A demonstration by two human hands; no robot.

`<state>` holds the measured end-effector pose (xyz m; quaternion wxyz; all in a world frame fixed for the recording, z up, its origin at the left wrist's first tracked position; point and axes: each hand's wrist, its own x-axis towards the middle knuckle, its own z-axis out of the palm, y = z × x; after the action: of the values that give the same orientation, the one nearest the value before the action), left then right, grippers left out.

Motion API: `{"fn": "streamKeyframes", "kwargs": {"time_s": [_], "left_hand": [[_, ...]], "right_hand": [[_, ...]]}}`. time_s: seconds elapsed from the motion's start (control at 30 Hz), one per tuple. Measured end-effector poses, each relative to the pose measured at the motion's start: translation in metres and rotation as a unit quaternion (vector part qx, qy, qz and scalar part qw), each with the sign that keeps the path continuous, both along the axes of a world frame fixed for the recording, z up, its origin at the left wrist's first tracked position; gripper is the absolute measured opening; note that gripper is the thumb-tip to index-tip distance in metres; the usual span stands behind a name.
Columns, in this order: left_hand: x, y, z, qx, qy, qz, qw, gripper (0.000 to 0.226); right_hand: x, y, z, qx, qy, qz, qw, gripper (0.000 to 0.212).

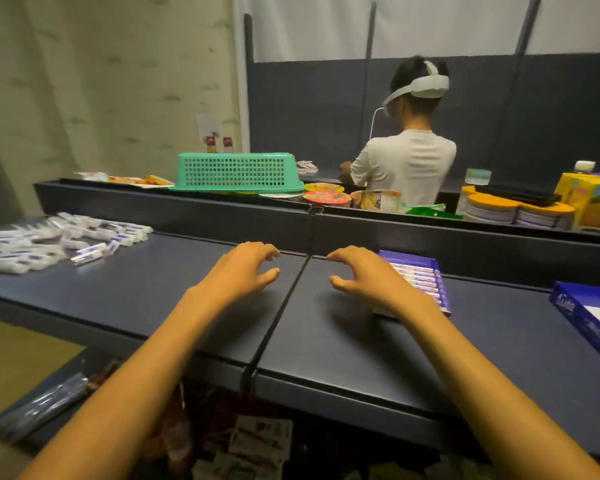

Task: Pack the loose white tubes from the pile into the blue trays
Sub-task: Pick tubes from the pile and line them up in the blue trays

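Both hands hover over the dark surface with nothing in them. The left hand has its fingers loosely curled and apart from the thumb, its grip empty; the right hand mirrors it, fingers and thumb spread in a loose claw, also empty. A seam in the surface runs between the two hands.

Well off to the left of the left hand lies the pile of white tubes, spread loosely and blurred at its far edge. Just beyond the right hand, partly hidden behind its wrist, sits a blue tray with a row of tubes already lying side by side in it. Farther right, at the frame's edge, stands a second blue tray, white inside.

Past the hands, over a dark divider, rest a green perforated basket turned upside down and some instant noodle cups; a person in a white shirt wearing a headset faces away.
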<state>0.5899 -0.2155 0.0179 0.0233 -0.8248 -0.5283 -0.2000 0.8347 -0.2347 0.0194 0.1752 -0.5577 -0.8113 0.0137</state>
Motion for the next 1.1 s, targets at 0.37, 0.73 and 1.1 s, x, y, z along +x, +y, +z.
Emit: {"fn": "streamKeyframes", "kwargs": {"time_s": [0.37, 0.73, 1.1], "left_hand": [[-0.272, -0.040, -0.003, -0.006, 0.047, 0.122, 0.991, 0.050], [-0.460, -0.040, -0.005, -0.013, 0.036, 0.169, 0.985, 0.051], [-0.549, 0.047, -0.023, -0.039, 0.016, 0.143, 0.989, 0.049]], "right_hand": [[-0.269, 0.018, -0.014, -0.012, -0.070, 0.082, 0.994, 0.055], [-0.456, 0.049, -0.002, 0.008, -0.072, 0.092, 0.993, 0.055], [-0.529, 0.130, -0.021, -0.008, -0.025, 0.054, 0.998, 0.050]]}}
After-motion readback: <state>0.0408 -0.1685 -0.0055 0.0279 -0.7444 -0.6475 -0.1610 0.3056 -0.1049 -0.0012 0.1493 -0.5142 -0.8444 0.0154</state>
